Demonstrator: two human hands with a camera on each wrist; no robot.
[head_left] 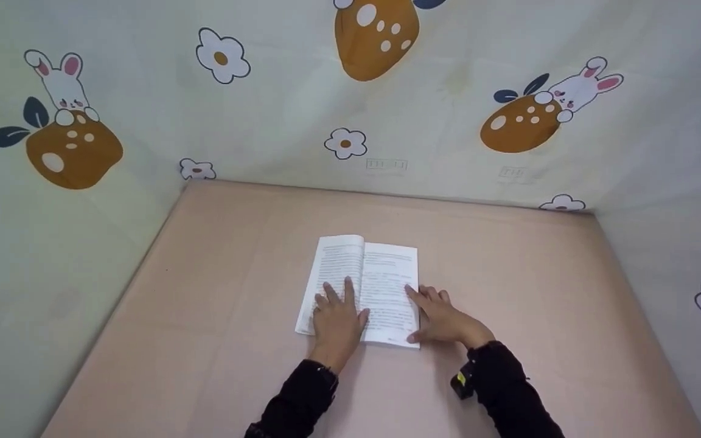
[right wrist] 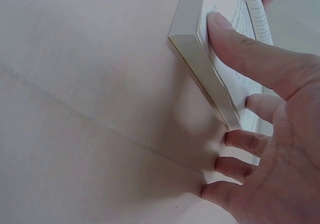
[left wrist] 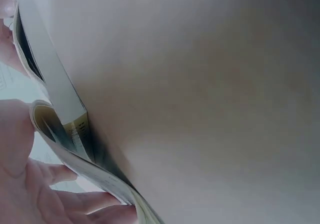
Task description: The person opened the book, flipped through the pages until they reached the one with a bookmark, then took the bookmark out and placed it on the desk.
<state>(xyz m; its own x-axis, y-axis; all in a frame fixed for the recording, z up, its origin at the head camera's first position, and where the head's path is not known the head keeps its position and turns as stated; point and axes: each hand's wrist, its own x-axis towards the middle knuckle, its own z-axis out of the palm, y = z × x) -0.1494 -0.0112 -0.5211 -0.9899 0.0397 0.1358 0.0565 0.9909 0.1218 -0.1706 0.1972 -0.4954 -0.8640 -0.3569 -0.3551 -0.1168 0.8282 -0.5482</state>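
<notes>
An open book (head_left: 388, 292) with printed pages lies on the table, its spine running away from me. My left hand (head_left: 337, 319) rests on the left page with fingers spread, the thumb near the centre fold. In the left wrist view, the left hand (left wrist: 30, 184) lies over the bowed left-hand pages (left wrist: 95, 170). At the book's right edge is my right hand (head_left: 445, 319), thumb and index finger touching the right page. The right wrist view shows the right thumb (right wrist: 230, 39) on the page near the corner of the thick page block (right wrist: 205, 69); the other fingers reach down beside the book.
The book stands on a pinkish-beige table covering (head_left: 223, 261). Patterned cloth walls (head_left: 277, 109) with rabbits and flowers rise at the back and both sides. A small black device (head_left: 462, 382) with a yellow mark sits at the right wrist.
</notes>
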